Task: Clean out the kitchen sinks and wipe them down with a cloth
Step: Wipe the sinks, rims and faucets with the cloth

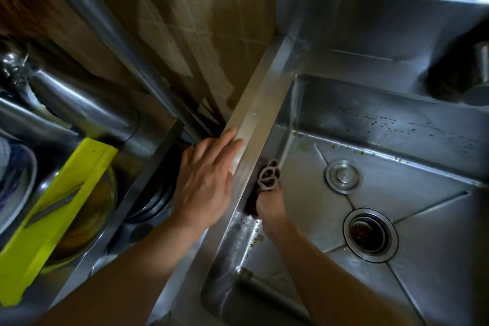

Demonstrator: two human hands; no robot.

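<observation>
Our right hand point(268, 206) grips a bunched dark cloth point(267, 176) and presses it against the sink's point(436, 259) left inner wall, just under the rim. Our left hand point(205, 180) lies flat, fingers straight, on the steel rim point(260, 103), holding nothing. The wall's long axis runs away from us toward the far corner, so the right hand is placed to wipe along it. Green scraps point(304, 144) lie ahead near that corner; the drain point(370, 234) sits rightward.
</observation>
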